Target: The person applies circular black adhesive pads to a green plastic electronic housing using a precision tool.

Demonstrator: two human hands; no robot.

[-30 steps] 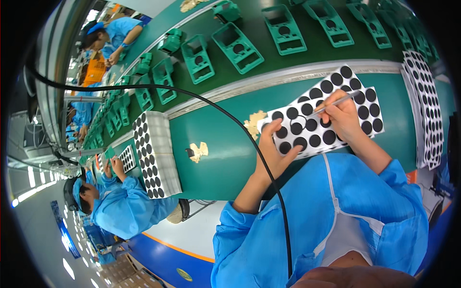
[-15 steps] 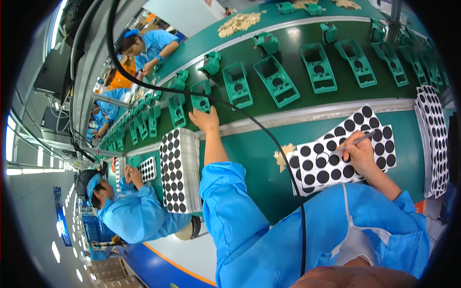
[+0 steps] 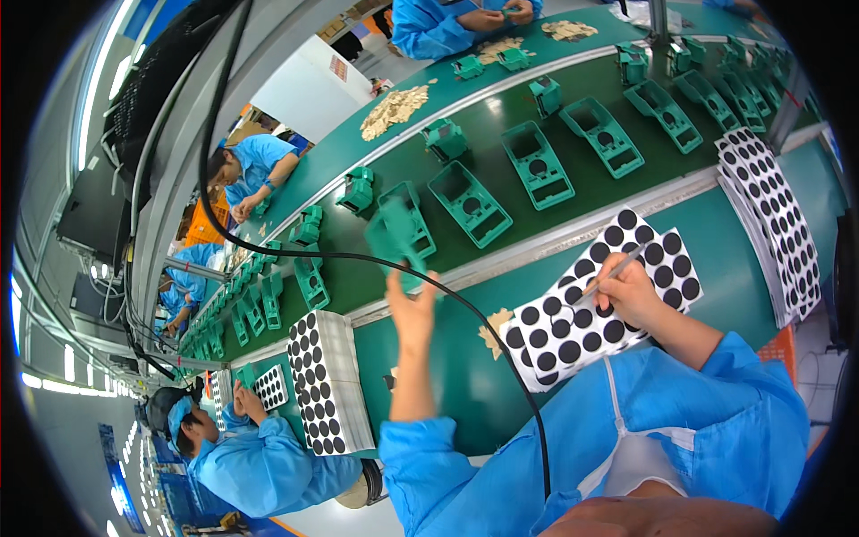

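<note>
My left hand point(image 3: 412, 309) grips the lower end of a green plastic housing point(image 3: 394, 234), blurred by motion, at the near edge of the conveyor. In my right hand point(image 3: 631, 294) is a slim grey tool point(image 3: 617, 268), like tweezers, though its exact kind is hard to tell. Its tip points down at overlapping white sheets of round black stickers point(image 3: 565, 345) on the green table. The right fingers are closed round the tool, just above the sheets.
Rows of green housings point(image 3: 539, 166) and smaller green parts point(image 3: 445, 140) line the conveyor point(image 3: 501, 116). Sticker-sheet stacks stand left point(image 3: 353, 385) and right point(image 3: 771, 224). A black cable point(image 3: 358, 257) crosses the view. Co-workers point(image 3: 259, 447) sit nearby; tan scraps point(image 3: 394, 112) lie across the belt.
My left hand has drawn back from the conveyor with a green housing lifted in it. My right hand stays over the sticker sheets with the tool. The whole view has shifted.
</note>
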